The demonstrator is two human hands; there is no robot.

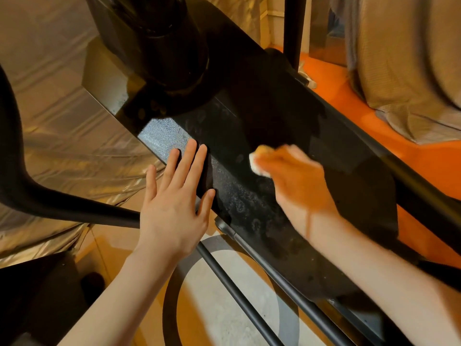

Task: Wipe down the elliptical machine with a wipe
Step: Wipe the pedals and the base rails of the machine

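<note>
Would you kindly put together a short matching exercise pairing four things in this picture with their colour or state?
Things:
1. left hand
2. right hand
3. wipe
4. floor beyond the machine

States:
A. white, bunched up under fingers
B. flat with straight fingers on the black panel
C. orange
D. blurred, pressing down on the panel

Pairs: 1-B, 2-D, 3-A, 4-C

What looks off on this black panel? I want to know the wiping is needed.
The panel is covered in dried ring-shaped spots and speckled grime, thickest between the hands. The right hand holds a white wipe against it; the left hand rests flat on its edge. Nothing looks broken or askew.
</note>
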